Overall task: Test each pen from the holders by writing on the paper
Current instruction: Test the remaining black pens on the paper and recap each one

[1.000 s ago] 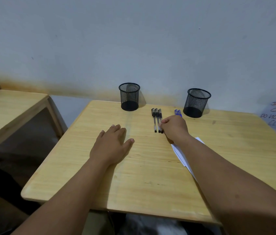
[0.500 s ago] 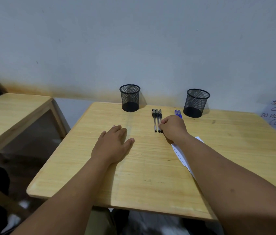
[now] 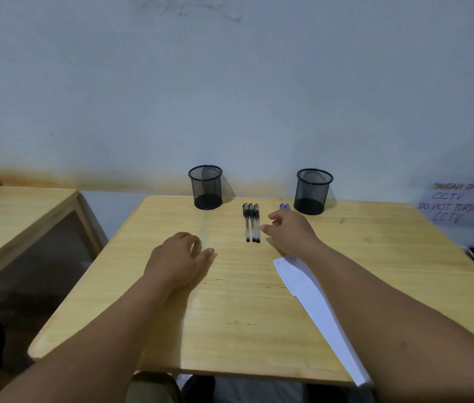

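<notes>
Three black-capped clear pens point(image 3: 251, 223) lay side by side on the pale wooden counter point(image 3: 230, 309) between two black mesh holders point(image 3: 206, 187). Right hand point(image 3: 289, 232) loosely spread beside them, empty, hiding most of blue pens point(image 3: 284, 206); left hand point(image 3: 176, 258) rested relaxed. White paper point(image 3: 314, 301) half covered by forearm.

Pale smooth wood table point(image 3: 230, 315), black wire-mesh holders point(image 3: 206, 187), white paper point(image 3: 311, 292)

Three pens point(image 3: 251, 222) lie side by side between two holders point(image 3: 206, 187), paper point(image 3: 311, 295) nearer on the table point(image 3: 230, 315).
</notes>
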